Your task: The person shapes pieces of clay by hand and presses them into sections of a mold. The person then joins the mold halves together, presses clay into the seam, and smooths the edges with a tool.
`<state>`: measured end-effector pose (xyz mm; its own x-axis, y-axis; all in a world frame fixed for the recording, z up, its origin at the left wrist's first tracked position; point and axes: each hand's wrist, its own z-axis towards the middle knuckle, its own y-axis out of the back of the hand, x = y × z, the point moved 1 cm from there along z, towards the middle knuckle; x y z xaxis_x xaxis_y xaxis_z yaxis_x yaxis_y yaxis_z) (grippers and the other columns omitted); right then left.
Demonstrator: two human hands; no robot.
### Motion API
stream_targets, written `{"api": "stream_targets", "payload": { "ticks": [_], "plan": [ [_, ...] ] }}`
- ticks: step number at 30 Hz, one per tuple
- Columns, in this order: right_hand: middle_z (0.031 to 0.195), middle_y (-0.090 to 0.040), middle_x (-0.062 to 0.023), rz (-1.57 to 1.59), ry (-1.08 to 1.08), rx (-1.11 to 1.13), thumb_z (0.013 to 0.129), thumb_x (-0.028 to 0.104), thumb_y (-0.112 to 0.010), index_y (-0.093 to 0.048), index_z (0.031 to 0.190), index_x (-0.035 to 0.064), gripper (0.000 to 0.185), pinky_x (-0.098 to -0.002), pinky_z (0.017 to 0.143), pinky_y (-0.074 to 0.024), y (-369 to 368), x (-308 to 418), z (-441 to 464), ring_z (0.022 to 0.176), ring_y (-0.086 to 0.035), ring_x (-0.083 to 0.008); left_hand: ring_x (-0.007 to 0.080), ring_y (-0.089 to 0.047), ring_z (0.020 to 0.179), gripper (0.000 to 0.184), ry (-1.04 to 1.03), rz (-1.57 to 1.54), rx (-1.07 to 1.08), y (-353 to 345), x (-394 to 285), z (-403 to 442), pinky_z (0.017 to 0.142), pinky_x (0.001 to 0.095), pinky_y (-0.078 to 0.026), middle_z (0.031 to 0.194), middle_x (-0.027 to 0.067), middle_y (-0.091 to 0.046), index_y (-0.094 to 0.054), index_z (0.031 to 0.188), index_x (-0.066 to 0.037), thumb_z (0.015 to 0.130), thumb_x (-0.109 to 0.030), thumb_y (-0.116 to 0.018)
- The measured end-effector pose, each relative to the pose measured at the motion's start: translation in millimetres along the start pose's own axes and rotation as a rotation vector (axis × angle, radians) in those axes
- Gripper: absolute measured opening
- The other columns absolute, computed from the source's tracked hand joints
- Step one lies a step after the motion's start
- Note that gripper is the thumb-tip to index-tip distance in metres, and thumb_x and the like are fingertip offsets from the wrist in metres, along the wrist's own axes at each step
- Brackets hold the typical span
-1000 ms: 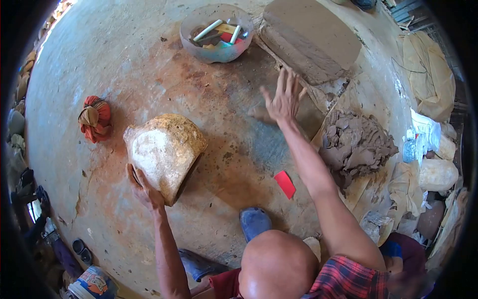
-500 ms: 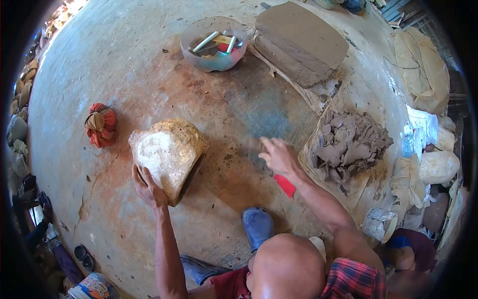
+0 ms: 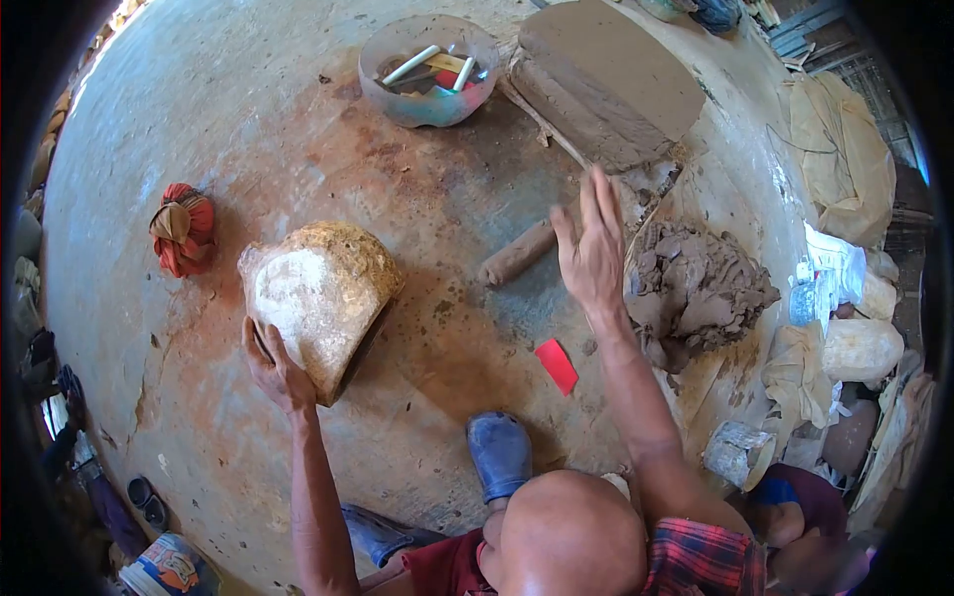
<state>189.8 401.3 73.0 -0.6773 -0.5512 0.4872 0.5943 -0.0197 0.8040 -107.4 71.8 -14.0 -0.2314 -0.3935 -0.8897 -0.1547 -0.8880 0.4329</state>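
Observation:
My left hand [image 3: 278, 370] rests with spread fingers against the lower left side of a rough, pale and brown hollow form [image 3: 316, 298], which lies tilted on the floor. My right hand [image 3: 594, 243] is open, its fingers stretched out, beside the upper end of a clay roll [image 3: 519, 252]. Whether the palm touches the roll cannot be made out. Below the roll, a red flat piece [image 3: 556, 367] lies on the floor. A heap of soft clay [image 3: 696, 288] is just right of my right hand.
A clear bowl [image 3: 427, 108] with tools stands at the top, beside a large clay block [image 3: 611, 79]. A red cloth bundle [image 3: 185, 230] lies at the left. My shoes [image 3: 500, 455] are near the bottom. Another person [image 3: 795, 507] is at the lower right.
My right hand came down toward me, its fingers curled near the red piece, then moved up again and opened. The clay roll now shows more plainly. My left hand stays on the hollow form.

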Motion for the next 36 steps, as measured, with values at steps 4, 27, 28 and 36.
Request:
{"api": "stream_targets", "payload": {
  "ticks": [4, 27, 28, 36],
  "plan": [
    [0.175, -0.015, -0.0238, -0.18, 0.308, -0.03, 0.096, 0.085, -0.034, -0.022, 0.168, 0.0061, 0.108, -0.0773, 0.121, -0.0083, -49, 20, 38, 0.16, -0.012, -0.0486, 0.0307, -0.053, 0.141, 0.055, 0.039, -0.118, -0.005, -3, 1, -1, 0.119, 0.0393, -0.039, 0.153, 0.0212, -0.056, -0.049, 0.151, 0.006, 0.109, -0.029, -0.059],
    [0.177, -0.011, -0.02, -0.36, 0.387, 0.377, 0.088, 0.096, -0.022, -0.019, 0.171, 0.0177, 0.114, -0.0844, 0.115, 0.0013, -148, -59, 27, 0.16, -0.008, -0.0505, 0.0282, -0.049, 0.145, 0.056, 0.079, -0.122, 0.0, 2, 0, -7, 0.121, 0.0375, -0.035, 0.156, 0.0214, -0.051, -0.046, 0.151, 0.009, 0.11, -0.028, -0.056],
    [0.177, -0.011, -0.02, -0.364, 0.399, 0.343, 0.088, 0.096, -0.022, -0.019, 0.171, 0.0177, 0.114, -0.0844, 0.115, 0.0013, -149, -58, 45, 0.16, -0.008, -0.0505, 0.0283, -0.048, 0.145, 0.056, 0.063, -0.137, 0.004, -3, -6, 0, 0.121, 0.0375, -0.035, 0.156, 0.0212, -0.051, -0.046, 0.151, 0.009, 0.11, -0.028, -0.056],
    [0.178, -0.002, -0.0166, -0.287, 0.324, 0.133, 0.089, 0.095, -0.024, -0.017, 0.171, 0.0188, 0.112, -0.0849, 0.114, 0.0056, -144, -98, 58, 0.162, -0.001, -0.0482, 0.0307, -0.05, 0.144, 0.058, 0.044, -0.012, -0.007, -6, -14, 3, 0.121, 0.0398, -0.036, 0.155, 0.0214, -0.053, -0.046, 0.151, 0.01, 0.11, -0.03, -0.055]
  ]
}}
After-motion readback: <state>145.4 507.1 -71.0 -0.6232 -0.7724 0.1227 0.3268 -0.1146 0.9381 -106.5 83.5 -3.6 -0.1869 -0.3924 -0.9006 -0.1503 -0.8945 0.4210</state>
